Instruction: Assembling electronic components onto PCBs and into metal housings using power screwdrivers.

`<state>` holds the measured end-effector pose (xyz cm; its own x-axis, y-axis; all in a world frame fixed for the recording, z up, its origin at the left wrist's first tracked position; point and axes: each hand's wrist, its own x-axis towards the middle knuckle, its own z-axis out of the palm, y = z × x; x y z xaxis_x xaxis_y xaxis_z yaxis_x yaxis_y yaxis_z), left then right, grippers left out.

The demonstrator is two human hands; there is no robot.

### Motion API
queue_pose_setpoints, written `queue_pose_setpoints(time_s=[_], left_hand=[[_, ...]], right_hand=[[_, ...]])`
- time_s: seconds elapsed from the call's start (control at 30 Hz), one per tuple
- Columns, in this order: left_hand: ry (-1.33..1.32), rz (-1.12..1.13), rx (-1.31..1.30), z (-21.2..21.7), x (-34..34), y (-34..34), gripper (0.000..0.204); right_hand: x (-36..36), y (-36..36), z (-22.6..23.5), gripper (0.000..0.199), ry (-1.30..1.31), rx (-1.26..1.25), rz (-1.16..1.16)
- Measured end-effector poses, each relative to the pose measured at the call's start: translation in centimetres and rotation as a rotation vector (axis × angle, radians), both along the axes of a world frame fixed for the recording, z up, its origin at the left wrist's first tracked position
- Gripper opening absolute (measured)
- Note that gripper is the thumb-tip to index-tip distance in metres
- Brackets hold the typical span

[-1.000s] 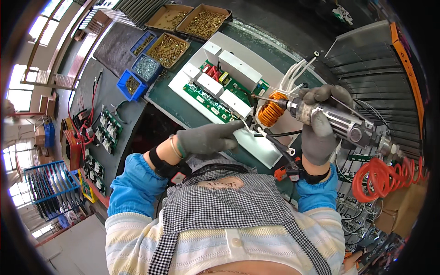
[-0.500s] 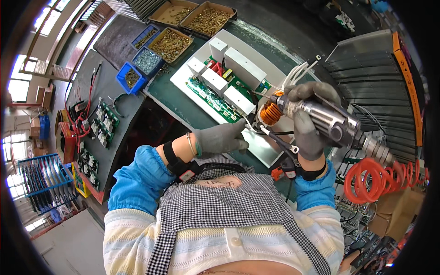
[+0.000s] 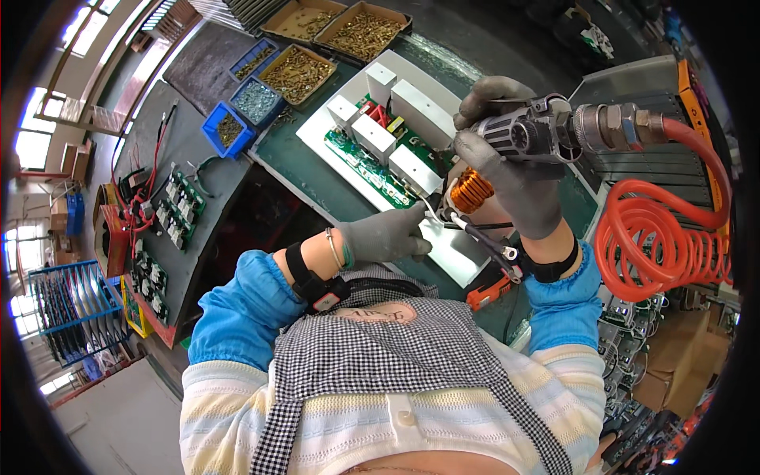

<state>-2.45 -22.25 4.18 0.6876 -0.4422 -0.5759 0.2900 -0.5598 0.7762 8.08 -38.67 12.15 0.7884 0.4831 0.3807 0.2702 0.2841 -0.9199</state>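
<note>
My right hand, in a grey glove, is wrapped round a silver air screwdriver. The tool lies nearly level, its back end joined by metal fittings to a red coiled hose. My gloved left hand has its index finger stretched to the near edge of a green circuit board, beside a white wire; its thumb is apart. Silver metal blocks stand on the board, inside a pale metal casing. A copper-wound coil sits below the screwdriver's front. My right hand hides the tool's tip.
Blue bins and trays of brass-coloured fasteners stand at the far left. More circuit boards lie on the left bench. Dark cables with ring terminals hang over the casing's near edge, beside an orange-and-black tool.
My right hand has swung the screwdriver up and away, from slanting down to the right to nearly level. The hose has risen with it. My left hand has hardly moved.
</note>
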Motion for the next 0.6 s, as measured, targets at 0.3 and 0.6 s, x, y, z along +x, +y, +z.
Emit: queue_pose_setpoints(time_s=[0.3, 0.6], left_hand=[[0.062, 0.006, 0.008, -0.2, 0.5, 0.2, 0.036], [0.092, 0.070, -0.063, 0.1, 0.5, -0.7, 0.044]], right_hand=[[0.4, -0.2, 0.3, 0.040, 0.089, 0.033, -0.017], [1.4, 0.7, 0.7, 0.040, 0.200, -0.016, 0.007]])
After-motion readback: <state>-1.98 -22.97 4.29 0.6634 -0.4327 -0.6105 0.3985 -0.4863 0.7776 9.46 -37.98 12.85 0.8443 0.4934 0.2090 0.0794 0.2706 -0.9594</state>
